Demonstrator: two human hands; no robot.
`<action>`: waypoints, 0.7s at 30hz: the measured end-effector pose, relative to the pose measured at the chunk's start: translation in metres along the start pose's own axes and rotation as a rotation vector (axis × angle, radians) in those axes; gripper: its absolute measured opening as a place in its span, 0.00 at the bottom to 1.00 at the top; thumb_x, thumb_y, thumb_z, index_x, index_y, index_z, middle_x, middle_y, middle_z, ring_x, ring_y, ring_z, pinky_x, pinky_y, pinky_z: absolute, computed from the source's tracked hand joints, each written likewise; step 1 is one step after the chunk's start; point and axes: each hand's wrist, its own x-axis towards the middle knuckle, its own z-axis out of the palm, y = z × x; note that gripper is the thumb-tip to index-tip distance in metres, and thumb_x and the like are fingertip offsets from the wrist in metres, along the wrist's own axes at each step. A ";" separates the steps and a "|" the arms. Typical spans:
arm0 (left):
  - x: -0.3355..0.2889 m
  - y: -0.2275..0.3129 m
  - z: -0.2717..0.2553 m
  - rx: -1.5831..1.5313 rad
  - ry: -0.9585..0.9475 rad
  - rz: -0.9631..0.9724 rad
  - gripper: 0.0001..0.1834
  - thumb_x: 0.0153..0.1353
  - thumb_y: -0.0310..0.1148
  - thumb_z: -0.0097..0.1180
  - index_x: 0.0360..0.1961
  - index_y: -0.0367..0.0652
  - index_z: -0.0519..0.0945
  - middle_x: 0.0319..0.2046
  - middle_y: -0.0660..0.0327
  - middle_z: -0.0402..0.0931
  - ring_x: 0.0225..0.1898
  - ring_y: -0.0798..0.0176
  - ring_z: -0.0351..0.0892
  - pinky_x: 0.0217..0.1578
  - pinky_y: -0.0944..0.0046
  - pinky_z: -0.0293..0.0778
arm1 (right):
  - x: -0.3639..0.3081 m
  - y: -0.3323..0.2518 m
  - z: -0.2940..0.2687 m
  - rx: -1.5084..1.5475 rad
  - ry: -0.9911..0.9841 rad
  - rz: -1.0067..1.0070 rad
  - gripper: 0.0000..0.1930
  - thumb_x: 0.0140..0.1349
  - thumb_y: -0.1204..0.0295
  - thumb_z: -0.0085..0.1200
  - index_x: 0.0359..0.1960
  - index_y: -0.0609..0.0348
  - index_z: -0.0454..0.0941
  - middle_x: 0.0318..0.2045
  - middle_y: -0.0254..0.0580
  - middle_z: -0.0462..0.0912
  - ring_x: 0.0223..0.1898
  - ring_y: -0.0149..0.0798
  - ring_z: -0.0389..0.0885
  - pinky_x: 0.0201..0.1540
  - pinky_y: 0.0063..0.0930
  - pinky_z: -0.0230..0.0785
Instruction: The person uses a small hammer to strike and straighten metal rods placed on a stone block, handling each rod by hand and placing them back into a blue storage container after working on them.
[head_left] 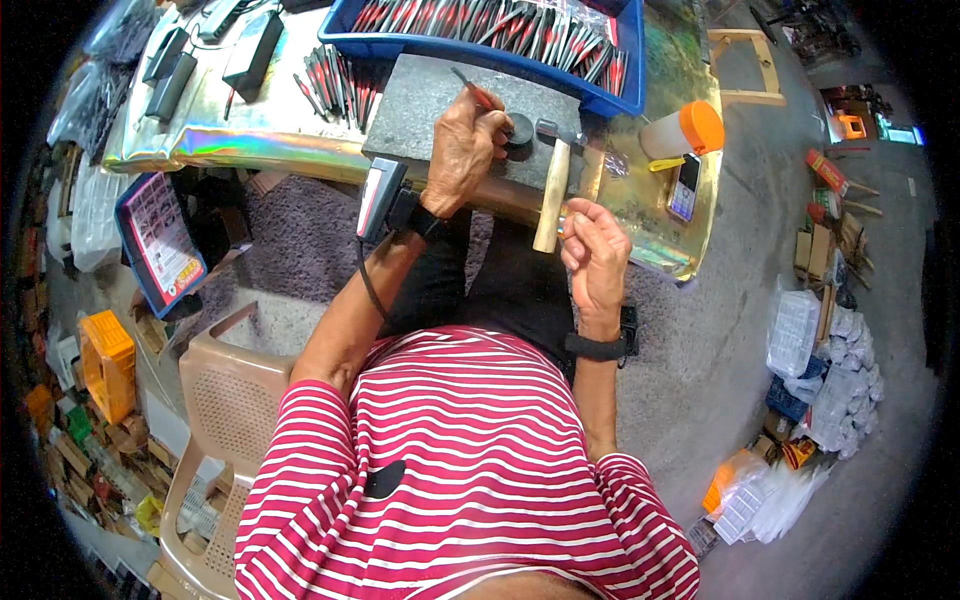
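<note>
My left hand [465, 150] is closed on a slim black-and-red tool [482, 97] above a grey stone block [415, 95]. Its dark tip points up and to the left. Beside those fingers a round dark disc [520, 129] rests on the block. A hammer [553, 195] lies just to the right, its metal head on the block and its pale wooden handle reaching over the front edge. My right hand [597, 250] is next to the handle's end, thumb and fingertips pinched together. Whatever they hold, if anything, is too small to make out.
Behind the block, a blue tray [480, 47] holds several red-and-black tools; more lie in a pile [338, 88] at its left. An orange-lidded container [685, 132], a phone [684, 187] and small metal pieces [617, 164] sit right. A plastic chair [235, 385] stands at my left.
</note>
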 end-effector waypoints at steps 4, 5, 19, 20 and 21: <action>-0.001 0.003 -0.001 0.103 -0.034 0.000 0.02 0.55 0.26 0.45 0.29 0.39 0.68 0.22 0.63 0.72 0.21 0.73 0.70 0.20 0.74 0.71 | 0.001 0.001 -0.001 -0.004 0.008 0.003 0.09 0.54 0.76 0.46 0.37 0.67 0.68 0.20 0.34 0.71 0.14 0.18 0.60 0.12 0.09 0.53; -0.001 0.004 -0.001 0.103 -0.035 0.000 0.02 0.55 0.26 0.45 0.29 0.39 0.68 0.22 0.63 0.72 0.21 0.73 0.70 0.20 0.74 0.71 | 0.001 0.001 -0.002 -0.004 0.009 0.003 0.09 0.54 0.76 0.46 0.37 0.67 0.68 0.20 0.34 0.71 0.14 0.18 0.60 0.12 0.09 0.53; -0.003 -0.001 0.000 -0.053 -0.009 -0.007 0.02 0.53 0.23 0.43 0.29 0.38 0.68 0.21 0.62 0.72 0.21 0.73 0.70 0.18 0.75 0.71 | 0.007 -0.001 0.005 -0.185 0.062 -0.093 0.10 0.54 0.75 0.44 0.37 0.69 0.67 0.19 0.35 0.70 0.14 0.19 0.60 0.12 0.11 0.51; -0.003 -0.002 0.000 -0.056 -0.007 -0.007 0.02 0.53 0.23 0.43 0.29 0.38 0.68 0.21 0.62 0.72 0.21 0.73 0.70 0.18 0.75 0.71 | 0.010 -0.001 0.008 -0.189 0.061 -0.093 0.10 0.54 0.75 0.44 0.37 0.69 0.67 0.19 0.35 0.70 0.14 0.19 0.60 0.12 0.11 0.51; -0.003 -0.002 -0.001 -0.066 -0.008 -0.010 0.02 0.53 0.23 0.43 0.29 0.38 0.68 0.21 0.62 0.72 0.20 0.73 0.70 0.18 0.75 0.71 | 0.011 -0.003 0.013 -0.225 0.059 -0.107 0.11 0.54 0.75 0.44 0.37 0.69 0.67 0.19 0.35 0.70 0.14 0.18 0.60 0.13 0.10 0.50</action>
